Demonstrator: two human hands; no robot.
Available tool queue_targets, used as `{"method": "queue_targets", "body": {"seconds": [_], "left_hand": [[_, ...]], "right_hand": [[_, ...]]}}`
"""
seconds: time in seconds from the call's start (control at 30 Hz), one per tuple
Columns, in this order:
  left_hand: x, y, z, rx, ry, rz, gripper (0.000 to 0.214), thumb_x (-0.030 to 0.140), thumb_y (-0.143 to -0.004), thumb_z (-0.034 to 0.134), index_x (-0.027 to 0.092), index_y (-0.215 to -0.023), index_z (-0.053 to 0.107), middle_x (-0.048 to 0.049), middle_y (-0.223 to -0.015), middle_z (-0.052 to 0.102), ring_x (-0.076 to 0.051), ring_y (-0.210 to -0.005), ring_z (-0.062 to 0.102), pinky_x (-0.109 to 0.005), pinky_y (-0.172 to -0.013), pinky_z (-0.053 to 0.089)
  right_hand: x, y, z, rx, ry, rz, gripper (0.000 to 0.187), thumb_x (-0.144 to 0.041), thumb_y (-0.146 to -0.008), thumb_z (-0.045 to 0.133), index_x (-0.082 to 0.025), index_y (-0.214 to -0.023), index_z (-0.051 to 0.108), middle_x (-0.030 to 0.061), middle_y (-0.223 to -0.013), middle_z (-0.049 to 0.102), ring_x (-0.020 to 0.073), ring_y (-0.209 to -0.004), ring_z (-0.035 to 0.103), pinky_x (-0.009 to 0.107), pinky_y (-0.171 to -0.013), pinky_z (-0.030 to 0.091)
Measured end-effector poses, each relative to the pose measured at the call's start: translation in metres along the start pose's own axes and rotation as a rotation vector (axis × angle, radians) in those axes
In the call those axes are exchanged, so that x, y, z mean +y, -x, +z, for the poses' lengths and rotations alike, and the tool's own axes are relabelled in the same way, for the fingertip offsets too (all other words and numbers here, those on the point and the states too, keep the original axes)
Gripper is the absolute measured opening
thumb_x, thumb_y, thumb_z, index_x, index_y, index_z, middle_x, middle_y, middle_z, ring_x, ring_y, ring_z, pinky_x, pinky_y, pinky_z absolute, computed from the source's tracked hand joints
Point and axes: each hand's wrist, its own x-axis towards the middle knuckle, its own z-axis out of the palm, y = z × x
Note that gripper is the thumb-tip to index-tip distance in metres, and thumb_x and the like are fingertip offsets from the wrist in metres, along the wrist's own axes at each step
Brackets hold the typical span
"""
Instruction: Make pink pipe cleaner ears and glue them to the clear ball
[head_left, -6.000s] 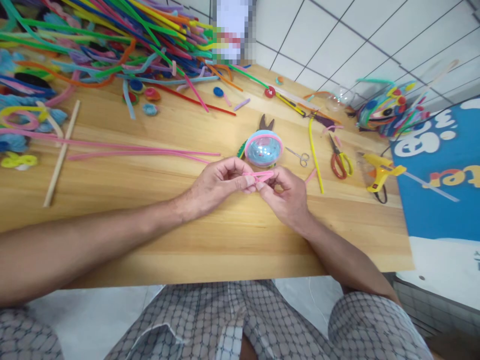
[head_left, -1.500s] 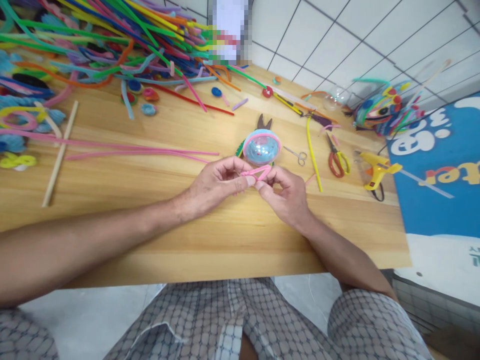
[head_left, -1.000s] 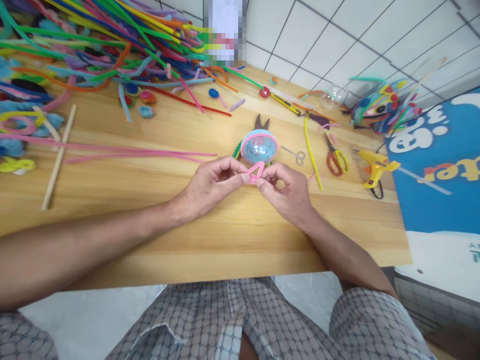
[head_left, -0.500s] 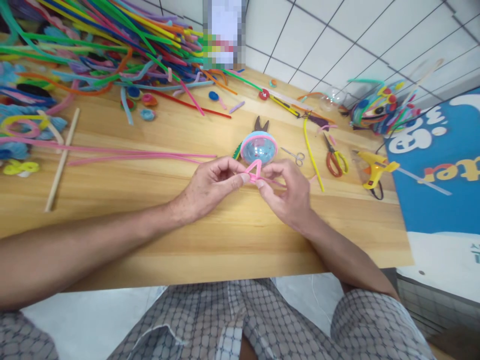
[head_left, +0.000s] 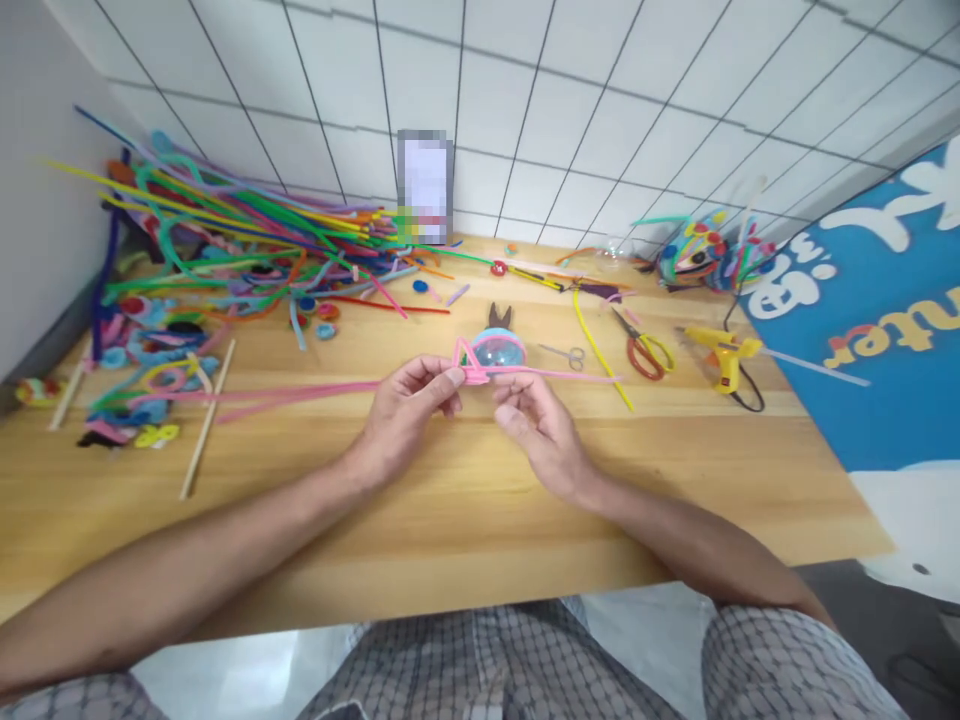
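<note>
- Left hand (head_left: pixel 411 398) pinches the pink pipe cleaner (head_left: pixel 480 371) at its bent loop, just above the worktop (head_left: pixel 450 520).
- Its long tail runs rightward, past the right hand (head_left: pixel 534 428), which is loosely curled just beneath; I cannot tell whether it grips.

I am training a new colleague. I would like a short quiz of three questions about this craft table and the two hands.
1. True or false: the yellow glue gun lies to the left of the left hand.
2. Which colour is the pipe cleaner that the left hand's fingers pinch? A green, B pink, C yellow.
3. Fill in: just behind both hands, on the table, sits a clear blue ____.
Key: 1 false, it lies to the right of the right hand. 2 B. 3 ball.
</note>
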Motion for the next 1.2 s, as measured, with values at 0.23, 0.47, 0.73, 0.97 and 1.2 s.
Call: {"method": "queue_targets", "body": {"seconds": [0.23, 0.47, 0.73, 0.97, 1.2], "left_hand": [[0.027, -0.009, 0.021, -0.022, -0.005, 0.027, 0.036, 0.045, -0.077, 0.097, 0.018, -0.083, 0.074, 0.0017, -0.067, 0.068, -0.010, -0.059, 0.058, -0.022, -0.057, 0.048], [0.055, -0.033, 0.054, -0.066, 0.112, 0.104, 0.039, 0.045, -0.074, 0.097, 0.019, -0.084, 0.070, 0.0042, -0.067, 0.064, -0.009, -0.060, 0.060, -0.021, -0.060, 0.048], [0.057, -0.037, 0.083, -0.124, 0.170, 0.180, 0.039, 0.046, -0.075, 0.097, 0.019, -0.082, 0.069, 0.0033, -0.068, 0.066, -0.010, -0.062, 0.060, -0.024, -0.061, 0.050], [0.042, -0.043, 0.079, -0.083, 0.096, 0.214, 0.038, 0.049, -0.082, 0.092, 0.021, -0.082, 0.065, 0.0042, -0.069, 0.064, -0.011, -0.062, 0.058, -0.025, -0.064, 0.050], [0.028, -0.046, 0.077, -0.059, 0.112, 0.176, 0.035, 0.046, -0.082, 0.092, 0.021, -0.086, 0.068, 0.0031, -0.076, 0.069, -0.010, -0.064, 0.059, -0.024, -0.066, 0.051]], "right_hand": [[-0.015, -0.033, -0.006, 0.113, -0.214, -0.067, 0.038, -0.058, -0.099, 0.072, -0.025, -0.116, 0.065, 0.0037, -0.104, 0.073, 0.0171, -0.088, 0.067, 0.033, -0.082, 0.058], [-0.033, -0.071, -0.012, 0.239, -0.301, -0.110, 0.034, -0.055, -0.091, 0.076, -0.022, -0.098, 0.069, -0.0003, -0.083, 0.067, 0.0150, -0.073, 0.065, 0.030, -0.069, 0.057], [-0.037, -0.079, -0.024, 0.194, -0.430, -0.168, 0.035, -0.056, -0.089, 0.081, -0.023, -0.094, 0.070, -0.0016, -0.079, 0.069, 0.0138, -0.069, 0.063, 0.029, -0.066, 0.055], [-0.037, -0.082, -0.029, 0.251, -0.327, -0.141, 0.036, -0.056, -0.087, 0.084, -0.022, -0.088, 0.070, -0.0022, -0.074, 0.069, 0.0138, -0.066, 0.062, 0.029, -0.065, 0.056], [-0.036, -0.082, -0.031, 0.231, -0.225, -0.178, 0.033, -0.056, -0.092, 0.079, -0.024, -0.089, 0.069, -0.0010, -0.079, 0.071, 0.0154, -0.071, 0.064, 0.030, -0.067, 0.056]]}}
